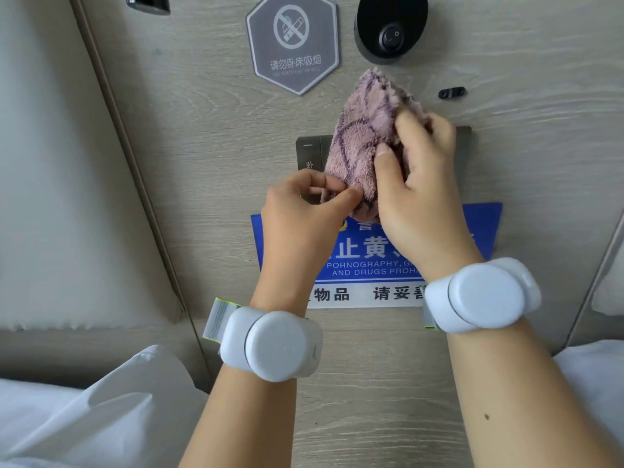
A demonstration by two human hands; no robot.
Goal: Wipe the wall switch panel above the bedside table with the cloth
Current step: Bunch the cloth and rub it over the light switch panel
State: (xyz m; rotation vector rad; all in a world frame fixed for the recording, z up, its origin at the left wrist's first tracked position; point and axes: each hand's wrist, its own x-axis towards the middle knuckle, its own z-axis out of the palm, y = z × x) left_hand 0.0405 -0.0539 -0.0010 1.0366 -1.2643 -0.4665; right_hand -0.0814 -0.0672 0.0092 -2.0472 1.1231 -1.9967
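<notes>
A fluffy pink cloth with purple lines (363, 136) hangs in front of the grey wall switch panel (310, 153) and covers most of it. My right hand (422, 194) grips the cloth's right side, thumb on its front. My left hand (304, 211) pinches the cloth's lower left corner between thumb and fingers. Only the panel's left strip and its right edge (464, 153) show. Whether the cloth touches the panel cannot be told.
On the wood-grain wall above hang a grey hexagonal no-smoking sign (292, 42) and a black round lamp base with a rocker switch (390, 28). A small black clip (451, 93) sits right of the cloth. A blue notice (479, 228) is below the panel. White bedding (84, 417) lies lower left.
</notes>
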